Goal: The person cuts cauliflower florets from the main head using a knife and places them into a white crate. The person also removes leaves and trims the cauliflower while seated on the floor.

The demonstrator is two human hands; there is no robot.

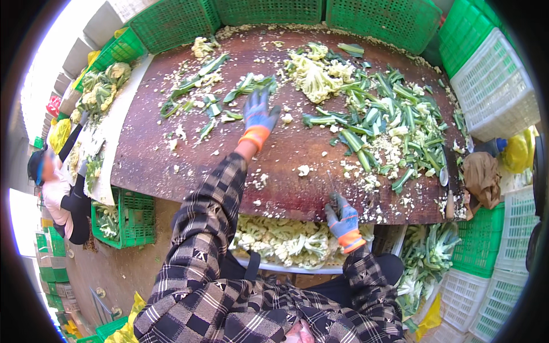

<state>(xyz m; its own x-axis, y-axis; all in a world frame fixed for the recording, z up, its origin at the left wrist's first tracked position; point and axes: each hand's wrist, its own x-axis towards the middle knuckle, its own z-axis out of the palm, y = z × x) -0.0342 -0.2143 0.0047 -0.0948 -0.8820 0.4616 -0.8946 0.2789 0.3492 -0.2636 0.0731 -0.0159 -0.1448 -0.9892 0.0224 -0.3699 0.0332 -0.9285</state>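
My left hand (260,113), in a grey-blue glove with an orange cuff, reaches across the brown tabletop (283,150). Its fingers are apart, and the fingertips are at a cut green cauliflower leaf (246,87). At the table's near edge my right hand (343,218), gloved alike, is closed around a small knife (332,182); only a thin part of it shows, pointing away from me. Beyond lies a pale cauliflower piece (315,79). Trimmed leaves and stalks (401,118) are heaped to the right, with crumbs scattered all over.
Below the near edge is a white container (296,269) of cauliflower florets (287,244). Green crates (270,12) line the far edge. A wooden-handled knife (449,206) and a spoon-like metal tool (444,176) lie at right. A person (64,188) works at left beside whole cauliflowers (101,90).
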